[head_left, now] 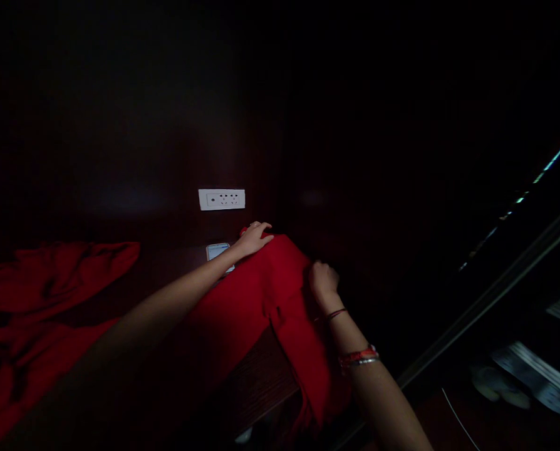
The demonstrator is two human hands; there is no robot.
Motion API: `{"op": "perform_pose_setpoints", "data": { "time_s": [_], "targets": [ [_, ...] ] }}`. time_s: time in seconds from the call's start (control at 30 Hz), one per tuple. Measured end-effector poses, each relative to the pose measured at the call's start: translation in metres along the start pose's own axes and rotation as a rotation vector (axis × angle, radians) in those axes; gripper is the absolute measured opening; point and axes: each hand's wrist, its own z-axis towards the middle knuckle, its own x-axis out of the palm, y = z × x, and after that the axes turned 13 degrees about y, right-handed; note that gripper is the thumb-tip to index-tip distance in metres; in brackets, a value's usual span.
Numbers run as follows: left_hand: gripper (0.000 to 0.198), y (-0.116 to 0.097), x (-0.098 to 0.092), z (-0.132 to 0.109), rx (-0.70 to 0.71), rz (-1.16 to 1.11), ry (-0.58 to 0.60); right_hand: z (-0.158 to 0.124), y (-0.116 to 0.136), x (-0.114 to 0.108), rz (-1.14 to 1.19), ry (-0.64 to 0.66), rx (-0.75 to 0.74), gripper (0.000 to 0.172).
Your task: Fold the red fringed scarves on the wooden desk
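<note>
A red garment (284, 275) lies spread over a dark wooden surface, and its forked lower part drapes over the front edge. My left hand (256, 238) rests on its far upper edge, with thumb and forefinger apart. At the garment's right side, my right hand (323, 279) is closed in a fist on the cloth's edge. The fingertips of that hand are hidden. Partly behind my left forearm lies a phone (218, 249) with a lit screen.
More crumpled red cloth (64, 275) lies on the left. A white socket panel (222, 199) is on the dark back wall. At lower right, beyond a slanting edge, are a pale cable (459, 416), blurred shoes (500, 387) and a striped cloth-like item (540, 376).
</note>
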Motion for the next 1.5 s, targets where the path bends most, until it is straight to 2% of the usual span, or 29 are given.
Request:
{"op": "perform_pose_setpoints", "data": {
  "time_s": [0.1, 0.2, 0.3, 0.37, 0.43, 0.6, 0.7, 0.8, 0.9, 0.97, 1.07, 1.13, 1.2, 1.27, 1.33, 1.43, 1.5],
  "targets": [
    [0.033, 0.02, -0.01, -0.054, -0.019, 0.041, 0.027, 0.005, 0.015, -0.011, -0.143, -0.092, -0.097, 0.027],
    [0.034, 0.037, -0.013, -0.098, -0.198, -0.031, 0.108, 0.026, 0.035, -0.023, -0.182, -0.012, -0.229, 0.029],
    [0.046, 0.045, -0.007, -0.13, -0.359, -0.224, 0.262, 0.055, 0.054, -0.033, -0.213, 0.078, -0.309, 0.033],
    [0.051, 0.048, -0.002, -0.146, -0.39, -0.345, 0.365, 0.071, 0.064, -0.037, -0.239, 0.102, -0.364, 0.035],
    [0.049, 0.051, 0.001, -0.156, -0.398, -0.396, 0.407, 0.082, 0.069, -0.037, -0.273, 0.121, -0.447, 0.037],
    [0.035, 0.06, -0.007, -0.163, -0.412, -0.423, 0.475, 0.098, 0.073, -0.034, -0.368, 0.202, -0.644, 0.035],
    [0.036, 0.062, -0.011, -0.162, -0.422, -0.524, 0.468, 0.106, 0.073, -0.036, -0.418, 0.226, -0.655, 0.029],
    [0.044, 0.059, -0.013, -0.163, -0.449, -0.635, 0.524, 0.113, 0.071, -0.041, -0.462, 0.218, -0.64, 0.027],
    [0.044, 0.055, -0.025, -0.158, -0.426, -0.65, 0.553, 0.118, 0.069, -0.049, -0.503, 0.2, -0.592, 0.025],
    [0.036, 0.057, -0.042, -0.149, -0.389, -0.538, 0.47, 0.12, 0.067, -0.054, -0.527, 0.183, -0.539, 0.024],
    [0.029, 0.067, -0.07, -0.126, -0.337, -0.281, 0.252, 0.121, 0.065, -0.056, -0.556, 0.15, -0.473, 0.026],
    [0.03, 0.074, -0.077, -0.112, -0.328, -0.135, 0.194, 0.118, 0.065, -0.051, -0.566, 0.12, -0.454, 0.028],
    [0.038, 0.076, -0.068, -0.107, -0.359, 0.025, 0.176, 0.113, 0.065, -0.041, -0.563, 0.089, -0.452, 0.029],
    [0.049, 0.071, -0.048, -0.112, -0.401, 0.202, 0.153, 0.107, 0.064, -0.03, -0.549, 0.064, -0.46, 0.03],
    [0.055, 0.063, -0.023, -0.127, -0.381, 0.345, 0.142, 0.102, 0.063, -0.024, -0.524, 0.034, -0.473, 0.03],
    [0.055, 0.051, 0.005, -0.161, -0.168, 0.442, 0.228, 0.089, 0.063, -0.024, -0.477, -0.023, -0.479, 0.03],
    [0.059, 0.047, 0.012, -0.187, -0.073, 0.496, 0.293, 0.074, 0.066, -0.025, -0.404, -0.093, -0.533, 0.03]
  ]
}}
